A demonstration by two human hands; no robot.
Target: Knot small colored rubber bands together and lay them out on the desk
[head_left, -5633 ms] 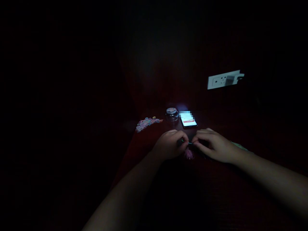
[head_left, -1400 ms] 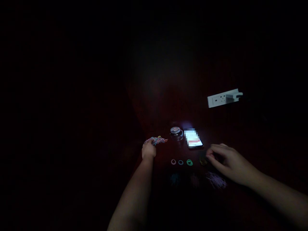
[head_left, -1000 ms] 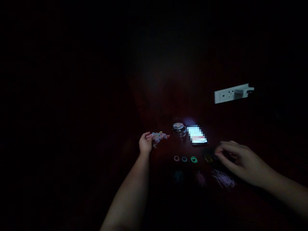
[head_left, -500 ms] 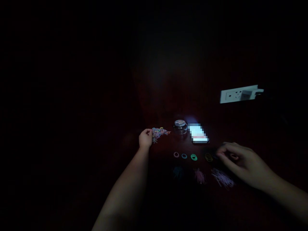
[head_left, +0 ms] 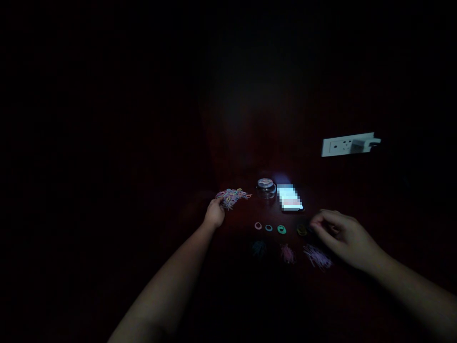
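My left hand (head_left: pixel 215 213) is at the near-left edge of a mixed pile of small coloured rubber bands (head_left: pixel 235 194). Its fingers reach out to the pile, apart and partly hidden by the back of the hand. My right hand (head_left: pixel 344 238) hovers at the right with thumb and forefinger pinched together; whatever lies between the tips is too dark to make out. Just left of those fingertips lie yellow bands (head_left: pixel 302 230). Further left in the same row are green bands (head_left: pixel 282 229), a blue band (head_left: pixel 269 228) and a pink band (head_left: pixel 258 226).
A lidded clear jar (head_left: pixel 265 189) stands behind the row, beside a lit phone (head_left: pixel 290 197). Nearer me are heaps of purple bands (head_left: pixel 317 257), pink bands (head_left: pixel 287 254) and dark bluish bands (head_left: pixel 259 248). A wall socket (head_left: pixel 347 145) holds a plug. The surroundings are very dark.
My left hand has drawn slightly back toward me, uncovering more of the mixed pile, and its fingers have loosened. The right hand stays pinched beside the yellow bands. The view has shifted slightly.
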